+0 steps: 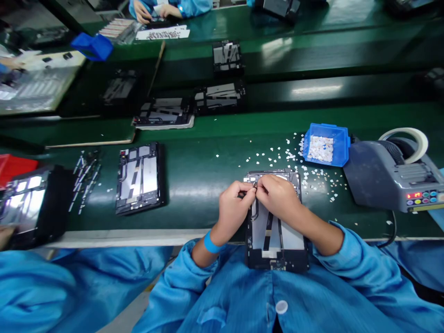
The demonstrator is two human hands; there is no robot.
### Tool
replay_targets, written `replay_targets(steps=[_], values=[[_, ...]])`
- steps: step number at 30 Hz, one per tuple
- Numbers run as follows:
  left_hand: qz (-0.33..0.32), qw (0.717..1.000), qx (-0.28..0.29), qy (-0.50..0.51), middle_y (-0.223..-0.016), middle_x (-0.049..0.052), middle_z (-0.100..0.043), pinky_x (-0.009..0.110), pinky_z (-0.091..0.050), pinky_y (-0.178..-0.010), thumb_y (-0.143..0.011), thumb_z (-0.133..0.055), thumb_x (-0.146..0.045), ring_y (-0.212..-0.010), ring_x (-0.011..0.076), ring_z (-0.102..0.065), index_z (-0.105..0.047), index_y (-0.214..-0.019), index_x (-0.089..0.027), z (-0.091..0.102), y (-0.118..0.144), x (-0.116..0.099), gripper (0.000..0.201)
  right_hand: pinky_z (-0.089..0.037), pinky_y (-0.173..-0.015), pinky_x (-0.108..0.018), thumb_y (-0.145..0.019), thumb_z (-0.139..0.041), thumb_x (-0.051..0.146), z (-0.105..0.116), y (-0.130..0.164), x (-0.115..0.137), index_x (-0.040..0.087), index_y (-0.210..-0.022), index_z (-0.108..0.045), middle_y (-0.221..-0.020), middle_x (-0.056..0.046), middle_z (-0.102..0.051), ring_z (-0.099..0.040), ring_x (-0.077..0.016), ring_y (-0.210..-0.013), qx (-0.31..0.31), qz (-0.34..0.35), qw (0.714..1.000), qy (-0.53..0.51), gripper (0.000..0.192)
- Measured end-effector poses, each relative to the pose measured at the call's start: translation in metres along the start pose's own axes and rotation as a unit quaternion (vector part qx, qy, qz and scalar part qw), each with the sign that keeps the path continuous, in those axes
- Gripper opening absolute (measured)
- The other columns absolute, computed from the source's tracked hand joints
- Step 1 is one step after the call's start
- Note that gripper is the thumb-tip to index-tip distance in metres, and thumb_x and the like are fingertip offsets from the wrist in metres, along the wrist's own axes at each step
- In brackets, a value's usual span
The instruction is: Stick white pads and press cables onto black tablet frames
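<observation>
An open tablet back (pixel 274 240) with black frame and silver plates lies at the near edge of the green bench, partly over my lap. My left hand (pixel 234 208) and my right hand (pixel 279 196) meet above its upper part. Their fingertips pinch one tiny dark piece (pixel 255 185) between them. What the piece is, is too small to tell. A blue band circles my left wrist. Both sleeves are blue.
A blue bin (pixel 326 144) of small white pieces stands right of my hands, with white bits scattered around it. A grey tape dispenser (pixel 391 173) sits at the far right. Another tablet back (pixel 140 178) lies to the left. More lie on the belt behind. A co-worker's sleeve (pixel 52 282) is at the lower left.
</observation>
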State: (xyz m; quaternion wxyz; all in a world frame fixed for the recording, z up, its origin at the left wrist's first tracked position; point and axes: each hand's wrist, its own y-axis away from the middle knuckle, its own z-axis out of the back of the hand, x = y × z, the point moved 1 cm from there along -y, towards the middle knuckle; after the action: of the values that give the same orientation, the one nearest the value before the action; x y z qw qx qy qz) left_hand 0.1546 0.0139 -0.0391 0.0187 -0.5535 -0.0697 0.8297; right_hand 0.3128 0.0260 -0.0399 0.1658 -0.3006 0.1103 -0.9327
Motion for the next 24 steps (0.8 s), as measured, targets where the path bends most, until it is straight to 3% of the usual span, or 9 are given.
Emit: replay_targets(steps=[4, 6, 8, 10, 12, 15, 17, 20, 24], values=[[0.023, 0.999, 0.017, 0.021, -0.086, 0.001, -0.08, 0.027, -0.056, -0.072, -0.083, -0.07, -0.02, -0.079, 0.0162, -0.074, -0.071, -0.079, -0.021, 0.001, 0.0, 0.002, 0.005, -0.033, -0.064, -0.03, -0.081, -0.052, 0.011, -0.002, -0.008, 0.005, 0.022, -0.074, -0.056, -0.074, -0.004, -0.065, -0.056, -0.0175, -0.068, 0.057, -0.005, 0.998, -0.004, 0.013], [0.049, 0.998, 0.02, 0.031, -0.086, 0.002, -0.079, 0.027, -0.056, -0.071, -0.083, -0.07, -0.023, -0.077, 0.0162, -0.073, -0.071, -0.078, -0.021, 0.002, -0.001, 0.005, 0.005, -0.032, -0.062, -0.03, -0.079, -0.053, 0.012, 0.008, -0.013, 0.002, 0.022, -0.074, -0.055, -0.073, -0.004, -0.064, -0.053, -0.0171, -0.067, 0.063, -0.017, 0.998, -0.002, 0.011], [0.084, 0.995, 0.019, 0.045, -0.088, 0.004, -0.079, 0.028, -0.055, -0.071, -0.084, -0.072, -0.027, -0.078, 0.0166, -0.073, -0.07, -0.078, -0.02, 0.002, -0.002, 0.009, 0.009, -0.031, -0.062, -0.03, -0.079, -0.054, 0.014, 0.029, -0.019, -0.013, 0.022, -0.074, -0.054, -0.071, -0.003, -0.061, -0.051, -0.0169, -0.066, 0.028, -0.052, 0.998, 0.01, 0.009], [0.118, 0.99, 0.022, 0.068, -0.089, 0.005, -0.079, 0.028, -0.055, -0.072, -0.084, -0.073, -0.03, -0.079, 0.0173, -0.073, -0.07, -0.079, -0.019, 0.002, -0.004, 0.013, 0.013, -0.032, -0.064, -0.03, -0.083, -0.055, 0.019, 0.061, -0.025, -0.041, 0.022, -0.076, -0.055, -0.072, -0.003, -0.06, -0.052, -0.0177, -0.067, -0.048, -0.116, 0.991, 0.044, 0.007], [0.137, 0.986, 0.028, 0.093, -0.087, 0.005, -0.079, 0.027, -0.055, -0.072, -0.084, -0.073, -0.031, -0.08, 0.0176, -0.073, -0.07, -0.08, -0.019, 0.002, -0.005, 0.015, 0.014, -0.034, -0.067, -0.032, -0.086, -0.056, 0.024, 0.093, -0.03, -0.074, 0.022, -0.077, -0.058, -0.072, -0.004, -0.061, -0.053, -0.0205, -0.07, -0.114, -0.203, 0.966, 0.11, 0.009], [0.121, 0.987, 0.048, 0.09, -0.087, 0.005, -0.079, 0.027, -0.055, -0.07, -0.085, -0.072, -0.03, -0.076, 0.0169, -0.072, -0.072, -0.084, -0.019, 0.006, -0.007, 0.012, 0.011, -0.037, -0.071, -0.036, -0.088, -0.058, 0.024, 0.12, -0.034, -0.1, 0.021, -0.076, -0.062, -0.071, -0.009, -0.064, -0.057, -0.0249, -0.074, -0.079, -0.265, 0.947, 0.165, 0.013], [0.079, 0.993, 0.066, 0.053, -0.089, 0.004, -0.08, 0.028, -0.055, -0.069, -0.089, -0.067, -0.029, -0.076, 0.0169, -0.072, -0.074, -0.088, -0.02, 0.013, -0.008, 0.01, 0.012, -0.04, -0.072, -0.035, -0.088, -0.058, 0.022, 0.118, -0.032, -0.088, 0.019, -0.085, -0.068, -0.077, -0.01, -0.069, -0.061, -0.0245, -0.075, -0.026, -0.228, 0.967, 0.111, 0.011], [-0.019, 0.997, 0.047, -0.051, -0.089, 0.003, -0.079, 0.03, -0.055, -0.075, -0.095, -0.06, -0.027, -0.081, 0.0181, -0.072, -0.075, -0.089, -0.022, 0.027, -0.013, 0.01, 0.017, -0.042, -0.069, -0.031, -0.091, -0.057, 0.023, 0.091, -0.028, -0.042, 0.021, -0.096, -0.073, -0.083, -0.005, -0.075, -0.065, -0.02, -0.073, 0.065, -0.152, 0.986, -0.035, 0.016], [-0.166, 0.962, 0.074, -0.203, -0.103, 0.007, -0.079, 0.037, -0.052, -0.091, -0.099, -0.059, -0.023, -0.098, 0.0223, -0.071, -0.076, -0.105, -0.021, 0.037, -0.022, 0.015, 0.019, -0.038, -0.063, -0.03, -0.092, -0.062, 0.028, 0.047, -0.035, 0.002, 0.021, -0.08, -0.075, -0.075, -0.004, -0.075, -0.064, -0.0187, -0.068, 0.165, -0.149, 0.974, -0.045, 0.018]])
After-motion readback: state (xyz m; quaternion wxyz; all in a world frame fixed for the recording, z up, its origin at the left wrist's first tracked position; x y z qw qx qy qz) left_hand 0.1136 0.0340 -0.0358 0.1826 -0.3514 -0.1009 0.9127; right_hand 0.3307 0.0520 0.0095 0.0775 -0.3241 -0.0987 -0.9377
